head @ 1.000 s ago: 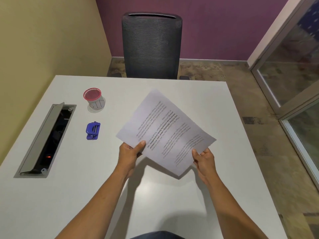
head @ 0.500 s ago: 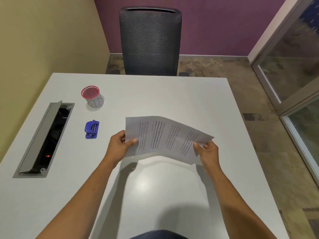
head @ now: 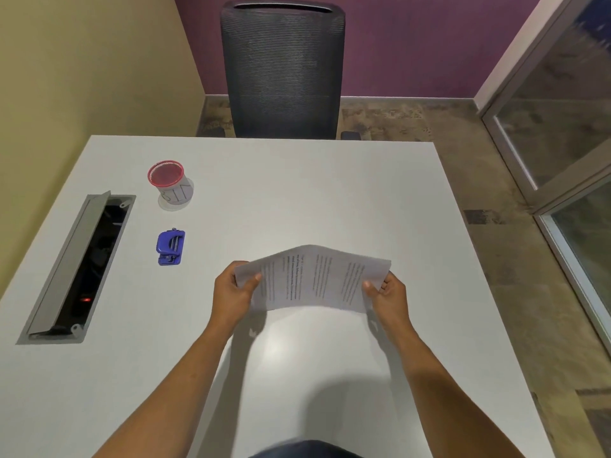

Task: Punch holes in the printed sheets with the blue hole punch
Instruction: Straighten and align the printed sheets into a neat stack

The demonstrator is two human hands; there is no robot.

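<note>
The printed sheets (head: 312, 279) are held above the middle of the white table (head: 297, 193), bowed upward in the centre, with the text running sideways. My left hand (head: 233, 292) pinches their left edge and my right hand (head: 386, 294) pinches their right edge. The blue hole punch (head: 170, 247) lies on the table to the left of the sheets, well apart from my left hand, with nothing in it.
A small cup with a red rim (head: 171, 182) stands behind the punch. An open cable tray (head: 79, 269) is sunk into the table at the left. A dark mesh chair (head: 282, 71) stands at the far edge. A glass partition (head: 562, 133) is on the right.
The sheets have turned from a diagonal tilt to level and dropped closer to the table. They now bow upward between my two hands, which stayed on the two edges.
</note>
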